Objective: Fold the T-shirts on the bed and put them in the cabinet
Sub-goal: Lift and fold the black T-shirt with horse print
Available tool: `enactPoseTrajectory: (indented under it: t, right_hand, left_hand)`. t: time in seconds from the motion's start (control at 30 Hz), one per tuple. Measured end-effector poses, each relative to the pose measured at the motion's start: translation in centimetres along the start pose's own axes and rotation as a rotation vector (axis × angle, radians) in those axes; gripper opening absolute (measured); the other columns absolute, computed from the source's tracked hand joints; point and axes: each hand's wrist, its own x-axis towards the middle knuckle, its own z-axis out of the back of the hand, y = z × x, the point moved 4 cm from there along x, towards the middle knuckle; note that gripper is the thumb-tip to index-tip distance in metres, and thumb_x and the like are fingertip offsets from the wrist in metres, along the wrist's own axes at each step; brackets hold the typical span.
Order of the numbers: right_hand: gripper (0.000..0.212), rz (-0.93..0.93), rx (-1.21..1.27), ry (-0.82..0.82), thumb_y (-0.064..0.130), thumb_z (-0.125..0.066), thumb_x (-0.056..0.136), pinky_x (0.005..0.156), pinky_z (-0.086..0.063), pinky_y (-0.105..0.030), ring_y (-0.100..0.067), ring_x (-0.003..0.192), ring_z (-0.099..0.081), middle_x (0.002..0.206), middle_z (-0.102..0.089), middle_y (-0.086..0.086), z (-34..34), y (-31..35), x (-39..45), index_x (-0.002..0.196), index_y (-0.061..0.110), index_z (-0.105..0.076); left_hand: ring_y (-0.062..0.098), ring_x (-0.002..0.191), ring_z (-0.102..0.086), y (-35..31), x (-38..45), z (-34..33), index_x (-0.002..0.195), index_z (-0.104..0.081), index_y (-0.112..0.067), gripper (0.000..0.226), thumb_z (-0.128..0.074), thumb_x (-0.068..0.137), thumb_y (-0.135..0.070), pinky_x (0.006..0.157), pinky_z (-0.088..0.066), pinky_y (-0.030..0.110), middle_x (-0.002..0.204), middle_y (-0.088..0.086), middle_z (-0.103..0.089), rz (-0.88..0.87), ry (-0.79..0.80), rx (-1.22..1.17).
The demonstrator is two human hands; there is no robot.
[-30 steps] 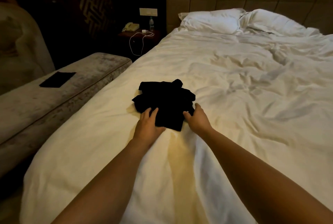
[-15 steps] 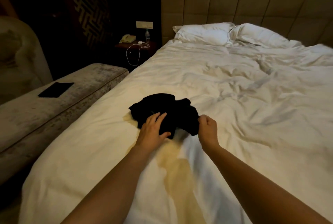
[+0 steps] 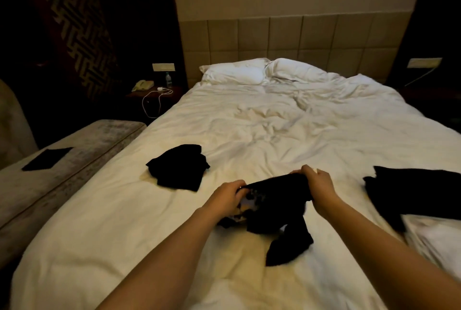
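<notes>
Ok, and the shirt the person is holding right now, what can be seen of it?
The held T-shirt is black, soft cloth with a pale printed patch showing near the left hand. It is unfolded and bunched. Both hands grip its upper edge, the right hand at the far end, lifting that edge off the bed. The rest sags onto the white cover, one dark flap trailing toward the viewer.

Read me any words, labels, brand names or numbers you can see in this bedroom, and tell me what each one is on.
No text here can be read.
Shirt held by both hands: a pale printed patch shows, too blurred to read.
Water bottle on the nightstand: label too small.
Wall plates beside the headboard: no markings readable.
</notes>
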Motion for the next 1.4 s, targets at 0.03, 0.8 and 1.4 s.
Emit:
enactPoseTrajectory:
  t: [0.03, 0.8, 1.4]
  right_hand:
    - [0.017, -0.012, 0.002, 0.003, 0.017, -0.060, 0.089, 0.049, -0.039, -0.027, -0.021, 0.053, -0.053, 0.065, -0.056, -0.009, 1.3, 0.2, -0.3, 0.078, 0.004, -0.058]
    - [0.053, 0.163, -0.527, 0.234, 0.044, -0.069, 0.089, 0.053, -0.027, -0.029, -0.021, 0.051, -0.037, 0.057, -0.031, -0.006, 9.0, 1.2, 0.3, 0.063, 0.009, -0.040]
    - [0.016, -0.169, -0.498, 0.364, 0.023, -0.070, 0.091, 0.083, -0.054, -0.032, -0.018, 0.094, -0.065, 0.109, -0.070, -0.007, 12.7, -11.8, -2.9, 0.106, 0.017, -0.070]
  left_hand:
    - [0.026, 0.082, -0.063, -1.2, -0.1, 0.0, 0.097, -0.062, -0.016, 0.019, -0.049, 0.104, -0.028, 0.074, -0.051, 0.046, 0.089, 0.009, -0.068, -0.014, -0.013, -0.052]
    - [0.026, 0.077, -0.060, -6.8, -1.0, -2.3, 0.079, -0.065, -0.007, 0.047, -0.076, 0.077, -0.053, 0.071, -0.045, 0.031, 0.079, 0.007, -0.061, 0.356, 0.600, -0.253]
    - [0.019, 0.103, -0.061, -11.9, 1.5, -16.9, 0.148, -0.042, -0.025, 0.049, -0.057, 0.101, -0.025, 0.073, -0.048, 0.024, 0.122, 0.005, -0.061, 0.172, 0.624, -0.214]
